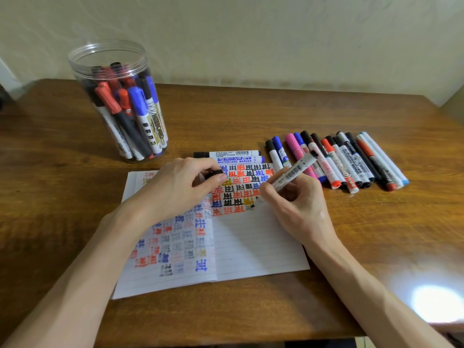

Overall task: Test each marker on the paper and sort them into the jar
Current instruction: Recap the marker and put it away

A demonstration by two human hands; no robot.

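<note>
An open lined notebook (251,247) lies on the wooden table (251,114), its upper part covered with red, black, blue and yellow test marks. My right hand (293,204) grips a white uncapped marker (293,170) with its tip down on the page at the end of a row of marks. My left hand (180,184) rests on the left page and pinches the marker's black cap (213,174). A clear plastic jar (118,101) at the back left holds several red, blue and black markers.
A row of several capped markers (339,159) lies to the right of the notebook. Two more markers (233,156) lie side by side just above the notebook's top edge. A wall stands behind the table. A bright light patch (437,302) shows at the lower right.
</note>
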